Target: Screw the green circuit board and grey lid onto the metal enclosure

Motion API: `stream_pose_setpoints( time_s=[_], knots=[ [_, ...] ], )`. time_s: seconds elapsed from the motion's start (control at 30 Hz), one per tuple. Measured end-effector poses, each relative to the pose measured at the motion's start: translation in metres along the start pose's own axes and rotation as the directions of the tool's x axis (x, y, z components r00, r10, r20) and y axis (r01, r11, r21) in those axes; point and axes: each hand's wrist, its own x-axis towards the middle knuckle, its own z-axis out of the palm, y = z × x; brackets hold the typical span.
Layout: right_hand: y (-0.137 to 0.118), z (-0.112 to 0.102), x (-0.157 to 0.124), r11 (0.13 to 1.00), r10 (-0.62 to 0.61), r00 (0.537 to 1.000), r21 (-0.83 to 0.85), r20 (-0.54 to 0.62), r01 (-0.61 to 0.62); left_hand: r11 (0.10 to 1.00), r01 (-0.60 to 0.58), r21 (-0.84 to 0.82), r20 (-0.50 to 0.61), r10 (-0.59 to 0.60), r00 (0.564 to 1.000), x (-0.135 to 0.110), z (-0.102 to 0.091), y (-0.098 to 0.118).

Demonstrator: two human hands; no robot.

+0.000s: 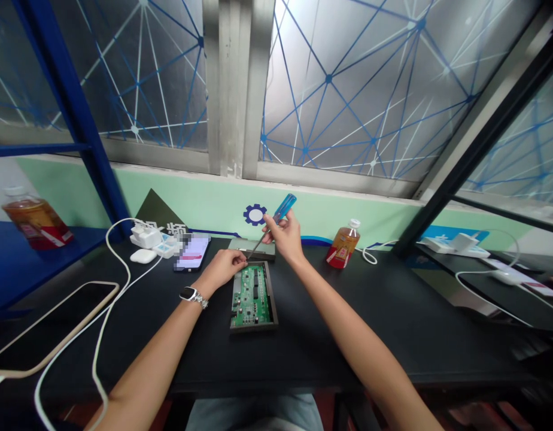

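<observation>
A green circuit board (252,295) lies in an open dark casing (253,326) on the black table. My right hand (283,236) grips a screwdriver with a clear blue handle (283,208); its shaft slants down to the board's far left corner. My left hand (225,266), with a watch on the wrist, is closed in a pinch at the screwdriver's tip by that corner. What its fingers hold is too small to make out. A grey cover piece (252,247) lies just behind the board.
A lit phone (192,252), a white earbud case (143,255) and a power strip with chargers (147,236) sit at the back left. A dark phone (47,326) on a white cable lies left. An orange drink bottle (343,244) stands right of my hands.
</observation>
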Motion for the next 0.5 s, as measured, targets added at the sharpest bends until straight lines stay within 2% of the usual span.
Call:
stream_pose_setpoints(
  time_s=[0.2, 0.5],
  knots=[
    [-0.003, 0.007, 0.005, 0.998, 0.012, 0.997, -0.063, 0.077, -0.007, 0.999, -0.021, 0.028, -0.012, 0.021, 1.0, 0.0, 0.0, 0.001],
    [-0.002, 0.029, 0.013, 0.984, -0.027, 0.97, -0.165, 0.241, 0.068, 0.997, -0.012, 0.072, -0.011, 0.012, 1.0, -0.001, -0.002, -0.006]
  ],
)
